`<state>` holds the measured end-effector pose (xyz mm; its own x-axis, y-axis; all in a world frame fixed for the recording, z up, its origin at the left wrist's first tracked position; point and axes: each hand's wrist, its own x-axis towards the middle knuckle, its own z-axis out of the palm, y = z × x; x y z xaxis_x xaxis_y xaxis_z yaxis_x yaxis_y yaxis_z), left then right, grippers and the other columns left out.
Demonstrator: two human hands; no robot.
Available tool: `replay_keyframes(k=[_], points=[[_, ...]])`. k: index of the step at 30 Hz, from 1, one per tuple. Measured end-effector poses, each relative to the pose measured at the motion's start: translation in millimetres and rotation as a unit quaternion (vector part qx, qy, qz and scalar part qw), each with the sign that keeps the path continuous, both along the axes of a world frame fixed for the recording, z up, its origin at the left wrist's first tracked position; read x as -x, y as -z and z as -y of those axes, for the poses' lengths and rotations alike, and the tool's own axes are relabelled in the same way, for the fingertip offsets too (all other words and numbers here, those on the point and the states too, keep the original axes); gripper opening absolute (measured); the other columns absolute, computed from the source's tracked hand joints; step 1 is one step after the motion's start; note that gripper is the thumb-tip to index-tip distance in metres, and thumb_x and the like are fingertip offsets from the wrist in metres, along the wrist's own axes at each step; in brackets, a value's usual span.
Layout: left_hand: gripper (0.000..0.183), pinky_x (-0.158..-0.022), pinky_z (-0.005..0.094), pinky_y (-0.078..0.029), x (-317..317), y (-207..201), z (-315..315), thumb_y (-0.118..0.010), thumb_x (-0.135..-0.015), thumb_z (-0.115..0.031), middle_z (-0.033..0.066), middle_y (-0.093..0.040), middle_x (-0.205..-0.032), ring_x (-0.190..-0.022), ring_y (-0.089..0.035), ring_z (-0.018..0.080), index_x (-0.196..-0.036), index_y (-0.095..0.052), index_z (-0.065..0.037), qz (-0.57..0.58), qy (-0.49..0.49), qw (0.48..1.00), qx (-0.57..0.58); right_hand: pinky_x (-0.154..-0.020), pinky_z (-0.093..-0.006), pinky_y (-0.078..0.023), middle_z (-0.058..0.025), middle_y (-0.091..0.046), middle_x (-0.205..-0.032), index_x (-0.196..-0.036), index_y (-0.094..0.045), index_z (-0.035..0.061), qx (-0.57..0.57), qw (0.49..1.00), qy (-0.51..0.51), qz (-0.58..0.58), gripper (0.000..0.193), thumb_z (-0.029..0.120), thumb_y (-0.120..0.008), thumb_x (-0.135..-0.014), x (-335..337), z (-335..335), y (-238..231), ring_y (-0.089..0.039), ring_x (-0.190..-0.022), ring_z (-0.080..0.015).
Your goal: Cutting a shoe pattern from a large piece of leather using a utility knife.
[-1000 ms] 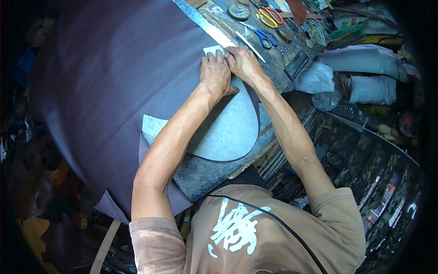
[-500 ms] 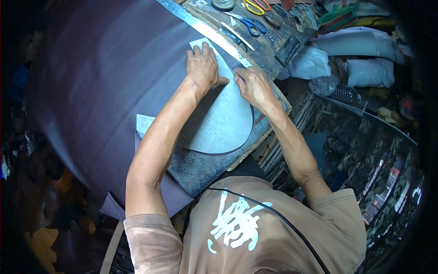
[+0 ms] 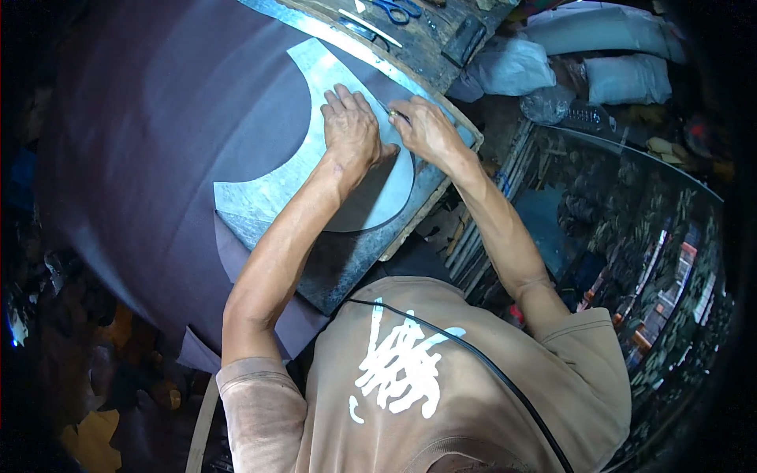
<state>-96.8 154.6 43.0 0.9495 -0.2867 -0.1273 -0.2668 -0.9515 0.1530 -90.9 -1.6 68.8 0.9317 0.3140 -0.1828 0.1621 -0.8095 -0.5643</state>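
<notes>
My left hand lies flat with fingers spread on a pale, curved template. Beneath the template is a large sheet of dark purple-brown leather that drapes over the left side of the table. Along the template's right edge, my right hand is closed round a slim knife, its thin tip pointing to the upper left against that edge. The fingers hide most of its handle. Around the template's lower curve, a narrow dark leather rim borders the bare blue-grey tabletop.
Blue-handled scissors, a pale stick and a dark block lie on the bench at the back. White stuffed bags are piled at the right, above a glass-topped case. A black cable crosses my shirt.
The whole view has shifted, so the bench and template sit higher and further left. My left hand has slid nearer to me along the template. The knife in my right hand now shows more clearly.
</notes>
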Motion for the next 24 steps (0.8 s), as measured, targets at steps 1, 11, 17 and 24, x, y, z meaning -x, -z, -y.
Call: replay_keyframes(k=[1,11,17,24], points=[[0.099,-0.093,0.05,-0.047,1.7,1.2,2.5,-0.083,-0.056,-0.06,0.0333,-0.051,-0.122,-0.114,-0.053,0.047,-0.115,-0.052,0.013,0.018,-0.019,1.0,-0.008,-0.087,-0.0491,-0.05,-0.0277,-0.064,-0.102,-0.111,-0.067,-0.0018,0.0,1.0,0.002,-0.003,0.027,0.014,-0.059,-0.09,3.5,1.4,0.9,-0.062,-0.098,-0.0443],[0.126,-0.108,0.0539,-0.036,2.1,-2.2,9.4,-0.078,-0.057,-0.07,0.0433,-0.031,-0.143,-0.135,-0.032,0.0573,-0.137,-0.036,0.018,-0.085,-0.024,0.996,-0.025,-0.083,-0.0492,-0.049,-0.0281,-0.063,-0.097,-0.111,-0.065,-0.0033,-0.009,0.999,0.049,-0.019,0.027,0.013,-0.06,-0.09,63.8,21.5,-7.6,-0.061,-0.092,-0.0449],[0.131,-0.111,0.0542,-0.031,-0.3,-4.8,11.6,-0.075,-0.06,-0.074,0.038,-0.027,-0.149,-0.139,-0.028,0.0533,-0.143,-0.029,0.015,-0.133,-0.016,0.989,-0.059,-0.085,-0.0475,-0.049,-0.0285,-0.063,-0.098,-0.11,-0.063,-0.0067,-0.045,0.989,0.131,-0.057,0.029,0.015,-0.06,-0.091,111.9,23.1,-15.2,-0.062,-0.093,-0.0448],[0.13,-0.109,0.0534,-0.035,0.4,-7.0,10.4,-0.076,-0.059,-0.074,0.0394,-0.029,-0.147,-0.136,-0.032,0.0539,-0.141,-0.032,0.016,-0.12,-0.02,0.992,-0.043,-0.084,-0.0468,-0.05,-0.0292,-0.064,-0.101,-0.109,-0.063,-0.0059,-0.068,0.979,0.184,-0.062,0.027,0.014,-0.061,-0.09,147.3,14.7,-13.9,-0.062,-0.096,-0.0454]])
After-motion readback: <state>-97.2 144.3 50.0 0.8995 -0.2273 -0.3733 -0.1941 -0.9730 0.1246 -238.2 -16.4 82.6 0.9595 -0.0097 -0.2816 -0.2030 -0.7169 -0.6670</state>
